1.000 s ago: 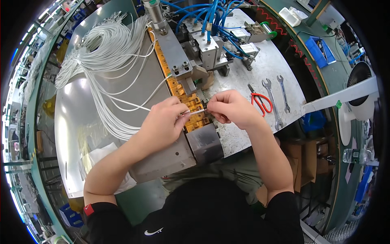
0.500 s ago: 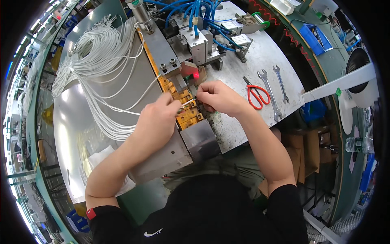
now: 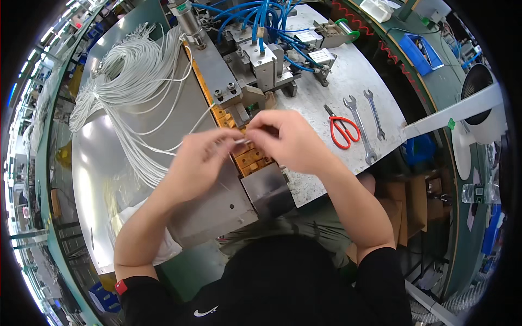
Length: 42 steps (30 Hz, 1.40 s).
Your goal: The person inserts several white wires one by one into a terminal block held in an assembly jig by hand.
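Over the orange fixture rail (image 3: 252, 161), my left hand (image 3: 197, 158) pinches a white cable (image 3: 242, 141) close to its end. My right hand (image 3: 288, 142) meets it there, thumb and forefinger closed on the cable's tip. The fingers cover the very tip, so its detail is hidden. A large bundle of white cables (image 3: 128, 73) lies on the metal table to the left, with several strands trailing toward my left hand. Just beyond my fingers stands the metal press block (image 3: 225, 89) of the machine.
Blue air hoses (image 3: 265, 16) feed the cylinders (image 3: 261, 68) at the back. To the right lie red-handled scissors (image 3: 345, 133), a large wrench (image 3: 361, 130) and a smaller wrench (image 3: 375, 114). A steel block (image 3: 266, 190) ends the rail near me. A fan (image 3: 481, 103) stands far right.
Both hands have shifted left, bringing the cable end off the rail's right side. My right fingers have come closer to the left ones. The red light on the machine no longer shows.
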{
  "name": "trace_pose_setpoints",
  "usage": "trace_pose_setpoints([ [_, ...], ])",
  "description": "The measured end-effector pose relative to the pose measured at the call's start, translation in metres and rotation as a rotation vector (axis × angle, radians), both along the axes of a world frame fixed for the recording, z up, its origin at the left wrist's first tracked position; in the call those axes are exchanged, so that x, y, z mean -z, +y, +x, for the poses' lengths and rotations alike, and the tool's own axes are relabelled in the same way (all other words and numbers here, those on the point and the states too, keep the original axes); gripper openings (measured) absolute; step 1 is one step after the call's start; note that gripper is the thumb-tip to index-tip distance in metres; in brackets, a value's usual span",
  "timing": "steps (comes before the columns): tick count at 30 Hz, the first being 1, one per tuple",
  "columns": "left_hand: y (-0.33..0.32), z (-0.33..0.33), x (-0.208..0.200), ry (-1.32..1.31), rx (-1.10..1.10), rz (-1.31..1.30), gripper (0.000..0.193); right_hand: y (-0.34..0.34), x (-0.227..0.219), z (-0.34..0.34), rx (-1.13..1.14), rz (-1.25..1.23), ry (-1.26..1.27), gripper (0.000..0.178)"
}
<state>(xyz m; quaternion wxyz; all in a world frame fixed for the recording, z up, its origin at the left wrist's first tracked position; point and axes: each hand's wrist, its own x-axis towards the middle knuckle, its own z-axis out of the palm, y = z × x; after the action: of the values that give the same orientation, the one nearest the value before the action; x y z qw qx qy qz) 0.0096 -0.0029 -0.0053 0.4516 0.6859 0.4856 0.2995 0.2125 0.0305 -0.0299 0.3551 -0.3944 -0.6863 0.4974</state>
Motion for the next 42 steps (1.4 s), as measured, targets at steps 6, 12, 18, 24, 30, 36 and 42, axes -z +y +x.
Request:
trace_pose_setpoints([
  [6, 0.003, 0.007, -0.021, 0.112, -0.153, 0.164, 0.019, 0.005, 0.005, 0.013, 0.103, -0.192, -0.002, 0.011],
  [12, -0.002, 0.006, -0.004, 0.039, 0.086, 0.133, 0.017, -0.005, -0.017, 0.011, -0.15, -0.405, 0.247, 0.01],
  [18, -0.001, 0.002, -0.012, 0.017, 0.117, -0.137, 0.017, -0.009, -0.017, 0.017, -0.255, -0.432, 0.192, 0.012],
  [24, -0.006, 0.009, -0.013, 0.03, 0.07, -0.187, 0.017, -0.012, -0.015, 0.011, -0.151, -0.262, 0.041, 0.012],
  [30, -0.008, 0.012, -0.003, 0.058, 0.083, 0.018, 0.014, -0.024, -0.021, 0.003, -0.064, -0.203, 0.011, 0.01],
  [36, -0.014, 0.013, 0.0, 0.238, 0.051, 0.485, 0.01, -0.021, -0.021, -0.003, -0.04, -0.24, 0.026, 0.008],
  [42, -0.013, 0.011, -0.001, -0.082, 0.053, 0.068, 0.009, -0.013, -0.014, 0.009, -0.191, -0.536, 0.292, 0.006],
])
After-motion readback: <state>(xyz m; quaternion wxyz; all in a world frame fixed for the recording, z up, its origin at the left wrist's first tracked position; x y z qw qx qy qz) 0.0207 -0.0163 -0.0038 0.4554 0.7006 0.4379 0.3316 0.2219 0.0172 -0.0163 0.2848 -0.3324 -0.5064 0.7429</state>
